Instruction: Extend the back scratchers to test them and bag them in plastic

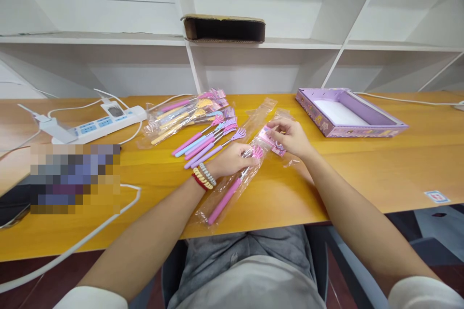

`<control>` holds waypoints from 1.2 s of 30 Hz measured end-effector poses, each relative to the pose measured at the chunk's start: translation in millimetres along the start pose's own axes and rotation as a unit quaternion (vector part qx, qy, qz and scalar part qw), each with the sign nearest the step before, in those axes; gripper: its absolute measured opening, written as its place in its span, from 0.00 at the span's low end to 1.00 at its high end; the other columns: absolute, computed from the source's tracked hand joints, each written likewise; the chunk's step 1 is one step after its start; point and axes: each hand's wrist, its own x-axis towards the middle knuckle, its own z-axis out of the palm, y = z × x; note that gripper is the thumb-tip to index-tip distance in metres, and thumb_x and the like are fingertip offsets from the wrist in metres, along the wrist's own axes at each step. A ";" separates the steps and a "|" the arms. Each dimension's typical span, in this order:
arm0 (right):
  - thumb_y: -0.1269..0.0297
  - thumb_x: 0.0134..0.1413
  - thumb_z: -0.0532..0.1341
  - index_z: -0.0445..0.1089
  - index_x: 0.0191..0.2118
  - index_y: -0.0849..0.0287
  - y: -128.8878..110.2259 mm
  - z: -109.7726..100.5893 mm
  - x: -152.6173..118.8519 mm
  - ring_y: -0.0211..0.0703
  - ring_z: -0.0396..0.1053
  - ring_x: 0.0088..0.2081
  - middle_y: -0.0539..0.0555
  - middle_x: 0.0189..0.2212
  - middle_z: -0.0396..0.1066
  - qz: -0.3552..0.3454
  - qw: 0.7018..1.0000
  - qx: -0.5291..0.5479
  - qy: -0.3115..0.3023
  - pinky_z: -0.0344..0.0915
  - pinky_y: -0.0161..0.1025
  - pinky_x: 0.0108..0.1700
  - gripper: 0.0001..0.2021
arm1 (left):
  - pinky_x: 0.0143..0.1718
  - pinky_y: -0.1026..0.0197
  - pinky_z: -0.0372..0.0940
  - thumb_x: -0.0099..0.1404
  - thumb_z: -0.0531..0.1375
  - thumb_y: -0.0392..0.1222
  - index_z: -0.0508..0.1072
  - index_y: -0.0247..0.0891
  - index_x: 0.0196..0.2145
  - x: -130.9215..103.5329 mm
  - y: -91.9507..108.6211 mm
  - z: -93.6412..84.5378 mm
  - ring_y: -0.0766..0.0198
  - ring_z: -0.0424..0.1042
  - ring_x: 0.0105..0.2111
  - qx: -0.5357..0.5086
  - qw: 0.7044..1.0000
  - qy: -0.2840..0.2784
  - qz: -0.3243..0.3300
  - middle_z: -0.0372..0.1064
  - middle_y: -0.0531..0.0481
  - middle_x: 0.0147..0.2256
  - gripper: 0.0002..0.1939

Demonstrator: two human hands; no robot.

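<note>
A pink back scratcher (pixel 224 200) lies slantwise in a clear plastic sleeve (pixel 239 188) near the table's front edge. My left hand (pixel 232 158) is closed around the sleeve and the scratcher's neck, just below its claw-shaped head. At the sleeve's upper end, my right hand (pixel 290 136) pinches a pink printed card (pixel 267 136); its fingertips partly cover the card. Several loose back scratchers (pixel 208 147) in pink, blue and purple lie left of my hands. Behind them rests a pile of bagged back scratchers (pixel 188 111). More clear bags (pixel 266 106) lie beyond my hands.
A purple open box (pixel 362 128) stands at the back right. To the left are a white power strip (pixel 105 125) with plugs and a phone-like device (pixel 14 203), partly blurred out. A white cable (pixel 90 229) crosses the left front. White shelves hold a cardboard box (pixel 224 30).
</note>
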 end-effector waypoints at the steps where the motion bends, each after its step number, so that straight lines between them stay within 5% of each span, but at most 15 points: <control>1: 0.59 0.44 0.65 0.73 0.34 0.59 -0.6 0.2 0.4 0.33 0.59 0.19 0.48 0.19 0.67 0.023 0.999 0.022 -0.002 0.56 0.34 0.22 0.11 | 0.27 0.65 0.52 0.59 0.58 0.47 0.64 0.35 0.25 0.1 -0.2 0.1 0.70 0.56 0.24 0.001 1.000 0.000 0.001 0.57 0.56 0.23 0.13; 5: 0.55 0.43 0.66 0.72 0.31 0.61 -2.2 -0.9 2.1 0.32 0.59 0.18 0.49 0.19 0.68 0.079 0.992 0.092 -0.019 0.55 0.33 0.20 0.13 | 0.27 0.65 0.52 0.58 0.58 0.46 0.64 0.35 0.24 0.2 -0.8 0.5 0.70 0.56 0.24 0.004 1.000 0.003 0.004 0.57 0.56 0.23 0.13; 11: 0.54 0.41 0.68 0.70 0.26 0.61 -3.1 -4.2 2.4 0.33 0.60 0.20 0.49 0.19 0.67 0.063 0.991 0.106 -0.046 0.57 0.33 0.22 0.14 | 0.26 0.65 0.52 0.58 0.58 0.45 0.65 0.35 0.23 0.6 -1.7 1.0 0.69 0.57 0.24 0.022 1.000 0.007 0.001 0.58 0.56 0.23 0.11; 20: 0.61 0.40 0.66 0.68 0.21 0.60 -6.2 -6.1 4.4 0.35 0.62 0.26 0.50 0.24 0.68 0.026 0.997 0.070 0.017 0.58 0.35 0.30 0.09 | 0.26 0.64 0.52 0.58 0.58 0.46 0.64 0.35 0.23 1.1 -3.0 1.0 0.70 0.56 0.24 0.027 0.999 0.018 0.008 0.59 0.55 0.23 0.13; 29: 0.58 0.45 0.64 0.68 0.23 0.60 0.4 -3.0 -1.2 0.34 0.58 0.21 0.48 0.19 0.65 0.001 0.995 -0.009 -0.099 0.54 0.33 0.24 0.10 | 0.25 0.64 0.51 0.58 0.58 0.46 0.63 0.36 0.23 0.4 -3.2 1.3 0.70 0.55 0.23 0.026 1.000 0.010 0.001 0.56 0.57 0.22 0.13; 36: 0.57 0.47 0.64 0.70 0.22 0.58 1.2 -0.7 3.4 0.36 0.61 0.25 0.50 0.22 0.67 -0.030 0.999 -0.022 -0.005 0.56 0.36 0.30 0.11 | 0.25 0.64 0.49 0.58 0.58 0.48 0.59 0.36 0.22 -0.6 -2.2 1.0 0.71 0.52 0.23 0.012 1.000 0.005 0.004 0.52 0.58 0.22 0.16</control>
